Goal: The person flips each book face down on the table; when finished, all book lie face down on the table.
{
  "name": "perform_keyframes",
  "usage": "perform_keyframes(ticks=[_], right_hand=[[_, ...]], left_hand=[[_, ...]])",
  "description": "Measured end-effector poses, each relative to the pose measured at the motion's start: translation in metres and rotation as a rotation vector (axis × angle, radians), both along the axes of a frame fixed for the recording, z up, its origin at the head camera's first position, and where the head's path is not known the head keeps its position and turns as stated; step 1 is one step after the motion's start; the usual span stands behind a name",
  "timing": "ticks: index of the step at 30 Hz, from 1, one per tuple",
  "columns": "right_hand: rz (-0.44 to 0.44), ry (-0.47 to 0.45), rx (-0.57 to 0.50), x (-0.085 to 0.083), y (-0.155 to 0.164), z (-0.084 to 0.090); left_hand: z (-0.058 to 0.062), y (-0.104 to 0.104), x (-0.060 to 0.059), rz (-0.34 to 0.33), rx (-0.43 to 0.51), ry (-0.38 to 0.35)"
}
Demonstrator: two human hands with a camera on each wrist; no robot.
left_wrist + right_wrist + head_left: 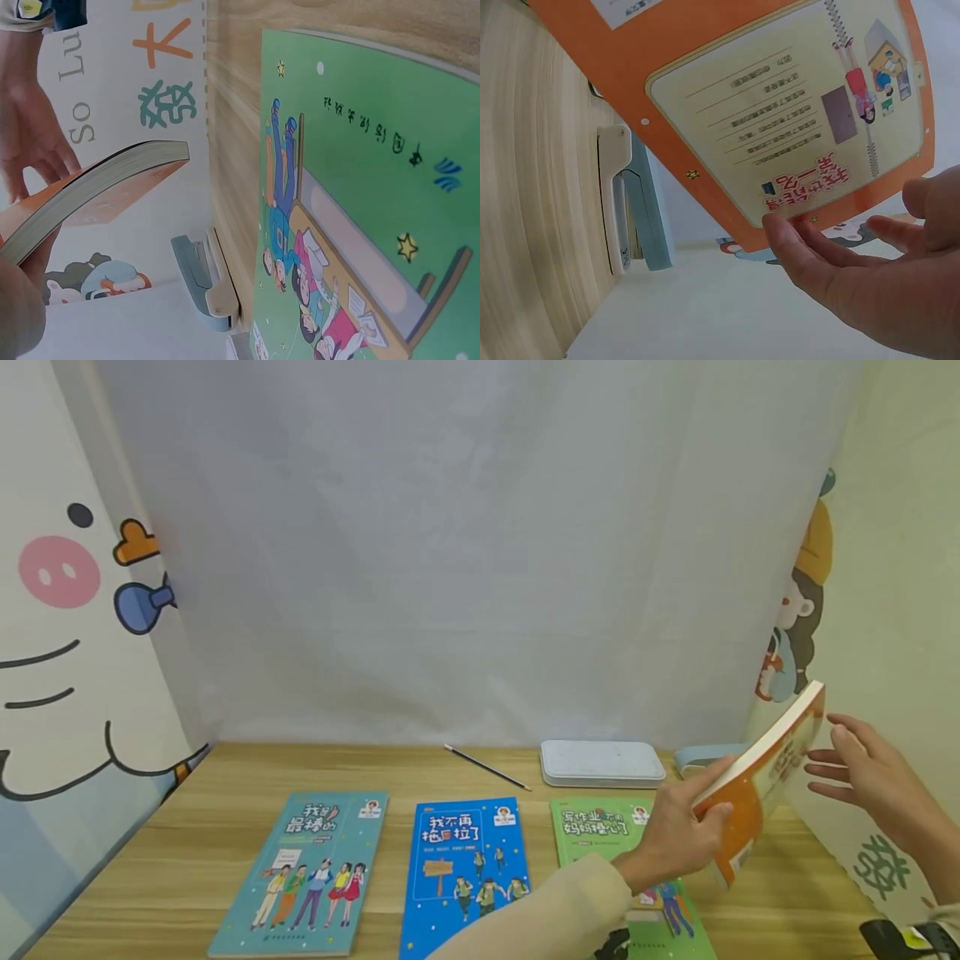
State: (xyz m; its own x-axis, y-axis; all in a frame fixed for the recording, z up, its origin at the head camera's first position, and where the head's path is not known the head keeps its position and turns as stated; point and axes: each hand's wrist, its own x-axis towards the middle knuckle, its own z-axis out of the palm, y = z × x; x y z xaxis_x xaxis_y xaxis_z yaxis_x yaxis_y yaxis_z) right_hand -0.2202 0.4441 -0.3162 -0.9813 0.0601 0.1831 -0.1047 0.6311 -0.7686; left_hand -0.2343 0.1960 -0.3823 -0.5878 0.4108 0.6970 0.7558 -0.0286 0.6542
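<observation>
My left hand [686,835] grips an orange book [765,777] by its lower edge and holds it tilted up above the table's right side. Seen from the left wrist, the orange book [90,191] shows its page edge. My right hand [862,768] is open just right of the book, its fingertips [780,225] at the cover [780,97]; contact is unclear. Under the left hand lies a green book [600,827], seen close as the green book [375,210]. A blue book [463,868] and a teal book [307,872] lie to its left.
A wooden table [187,852] carries a pencil [487,767], a pale flat box [602,762] and a light blue stapler [701,758] at the back. The stapler [626,199] sits near the right wall. A white curtain hangs behind; cartoon panels stand at both sides.
</observation>
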Motion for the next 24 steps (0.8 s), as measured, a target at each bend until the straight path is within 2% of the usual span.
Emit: perform_keyframes(ticks=[6,10,12,18,24], right_hand=[[0.044,-0.092,-0.079,-0.004,0.014,-0.013],[0.096,-0.09,-0.132,-0.005,0.022,-0.024],[0.131,-0.086,-0.215,-0.005,0.026,-0.028],[0.24,-0.137,-0.561,-0.005,0.032,-0.036],[0.303,-0.131,-0.694,-0.008,0.035,-0.044]], left_hand=[[0.003,-0.001,0.003,-0.034,0.022,-0.054],[0.004,-0.002,0.005,-0.045,0.027,-0.061],[0.005,-0.003,0.006,-0.049,0.03,-0.063],[0.007,-0.004,0.008,-0.07,0.055,-0.102],[0.01,-0.002,0.009,-0.106,0.083,-0.112]])
